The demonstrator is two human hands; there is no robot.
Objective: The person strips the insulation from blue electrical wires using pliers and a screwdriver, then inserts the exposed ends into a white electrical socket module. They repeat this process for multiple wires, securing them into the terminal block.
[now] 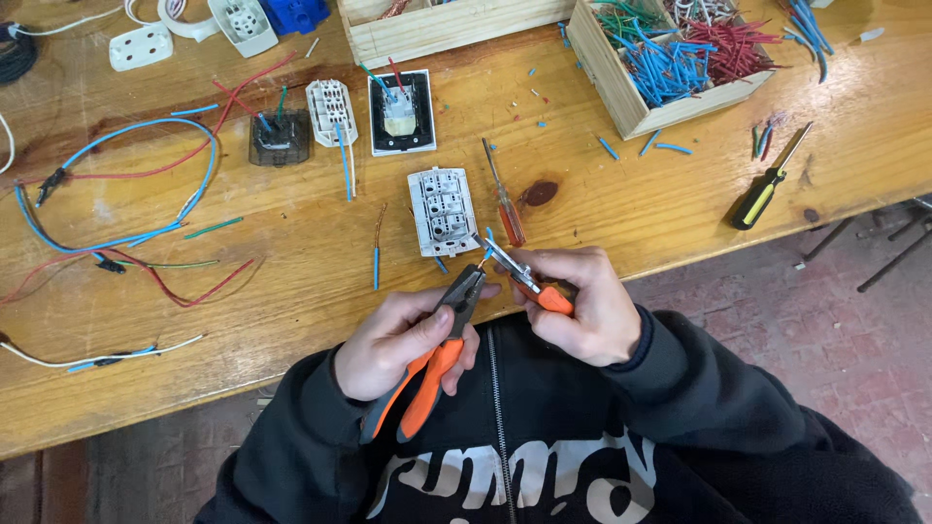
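Two pliers (437,340), two hands (398,340).

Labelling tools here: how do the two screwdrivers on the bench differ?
The near screwdriver has a clear orange-red handle; the far screwdriver has a black-and-yellow one. The near one lies beside the white socket, close to the hands; the far one lies alone by the bench's right edge. Both lie flat, unheld.

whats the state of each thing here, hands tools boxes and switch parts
left hand: closed on the orange-handled pliers
right hand: closed on a small orange-handled tool
white switch module: lying flat, loose
wooden box: open, full of wire pieces
yellow-black screwdriver: lying idle
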